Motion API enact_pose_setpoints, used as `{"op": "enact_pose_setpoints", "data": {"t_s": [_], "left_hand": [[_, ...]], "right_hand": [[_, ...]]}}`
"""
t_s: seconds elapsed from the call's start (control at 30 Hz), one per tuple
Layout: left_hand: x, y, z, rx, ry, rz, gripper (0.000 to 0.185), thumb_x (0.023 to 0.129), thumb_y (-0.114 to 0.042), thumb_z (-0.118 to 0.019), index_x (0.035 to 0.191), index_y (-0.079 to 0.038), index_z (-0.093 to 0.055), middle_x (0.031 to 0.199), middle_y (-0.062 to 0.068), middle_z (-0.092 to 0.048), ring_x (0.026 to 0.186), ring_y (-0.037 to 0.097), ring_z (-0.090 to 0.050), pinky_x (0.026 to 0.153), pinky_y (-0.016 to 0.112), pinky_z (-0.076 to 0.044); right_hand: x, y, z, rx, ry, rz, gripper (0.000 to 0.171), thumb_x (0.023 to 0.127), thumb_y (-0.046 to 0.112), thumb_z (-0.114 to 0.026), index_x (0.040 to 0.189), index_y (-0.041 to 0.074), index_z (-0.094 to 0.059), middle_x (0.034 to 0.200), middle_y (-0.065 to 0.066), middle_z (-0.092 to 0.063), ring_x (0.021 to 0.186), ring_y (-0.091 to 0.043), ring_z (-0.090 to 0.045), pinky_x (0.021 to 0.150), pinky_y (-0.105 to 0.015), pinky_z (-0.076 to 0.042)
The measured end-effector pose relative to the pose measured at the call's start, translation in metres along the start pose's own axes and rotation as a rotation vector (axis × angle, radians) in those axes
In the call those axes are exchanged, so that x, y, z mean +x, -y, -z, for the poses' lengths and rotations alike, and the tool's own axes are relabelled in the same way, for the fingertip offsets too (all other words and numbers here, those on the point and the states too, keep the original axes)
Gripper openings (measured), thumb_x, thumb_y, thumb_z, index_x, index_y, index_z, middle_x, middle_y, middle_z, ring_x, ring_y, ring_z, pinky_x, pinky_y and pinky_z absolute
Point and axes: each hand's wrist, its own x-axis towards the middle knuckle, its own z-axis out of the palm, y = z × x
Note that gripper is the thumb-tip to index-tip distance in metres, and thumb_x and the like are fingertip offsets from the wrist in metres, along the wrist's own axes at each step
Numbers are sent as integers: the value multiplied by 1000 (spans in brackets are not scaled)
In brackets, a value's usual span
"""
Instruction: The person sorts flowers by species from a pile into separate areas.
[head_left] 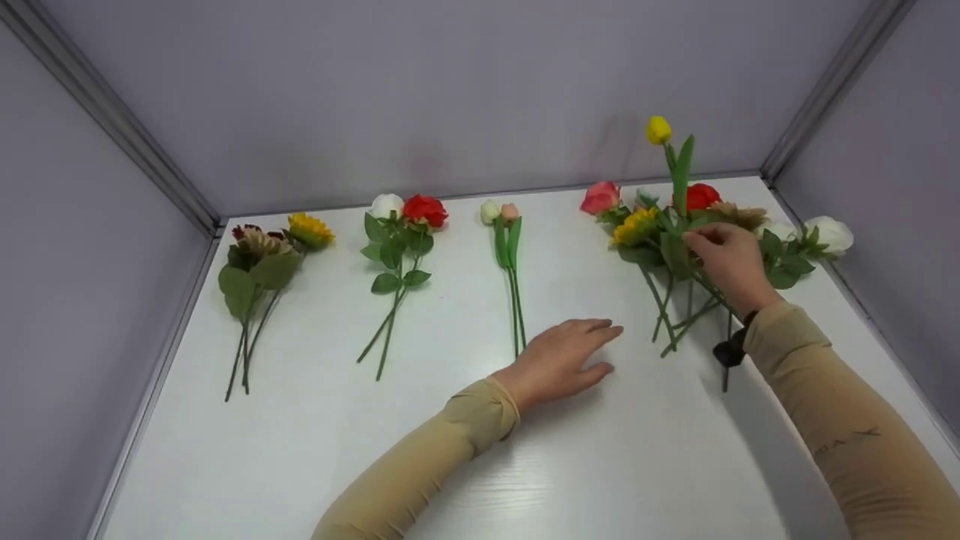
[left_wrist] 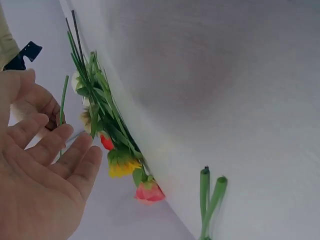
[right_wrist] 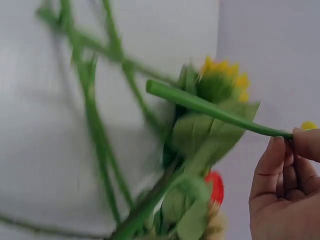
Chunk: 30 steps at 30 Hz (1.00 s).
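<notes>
Fingers point(right_wrist: 280, 160) of the right hand point(head_left: 731, 262) pinch an upright yellow tulip's point(head_left: 658, 130) green stem.

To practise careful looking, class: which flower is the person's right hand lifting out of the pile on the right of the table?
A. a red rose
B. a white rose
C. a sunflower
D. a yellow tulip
D: the right hand pinches the green stem of the yellow tulip, whose bud stands above the pile of flowers; the others lie flat.
</notes>
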Motion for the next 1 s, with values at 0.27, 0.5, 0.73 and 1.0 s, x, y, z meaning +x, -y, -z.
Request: {"op": "enact_pose_setpoints", "data": {"t_s": [0.27,0.5,0.73,1.0], "left_hand": [[-22,18,17,-548,-172,296,43,106,-32,-59,145,-13,-59,143,0,-59,129,14,-56,105,27,-46],[-46,29,20,-902,-251,437,42,103,-35,-64,139,-14,-64,130,-1,-66,115,13,-63,95,32,-54],[-65,36,16,-1082,-285,441,38,102,-25,-67,132,-2,-66,117,4,-71,105,17,-69,89,33,-58],[-69,40,14,-1154,-337,485,24,97,-8,-70,115,9,-69,103,10,-74,91,21,-73,80,35,-61]], "right_hand": [[-17,38,-58,233,123,-6,48,99,43,-67,128,3,-64,119,-16,-63,101,-24,-61,87,-29,-56],[-45,59,-114,420,264,91,41,99,34,-71,121,-1,-67,117,-24,-64,98,-26,-65,88,-34,-58],[-65,70,-152,489,329,113,34,99,28,-72,116,-2,-69,109,-26,-65,91,-24,-66,85,-36,-58],[-71,75,-170,509,348,101,33,99,24,-72,116,-4,-69,104,-24,-66,89,-24,-66,86,-36,-58]]}}
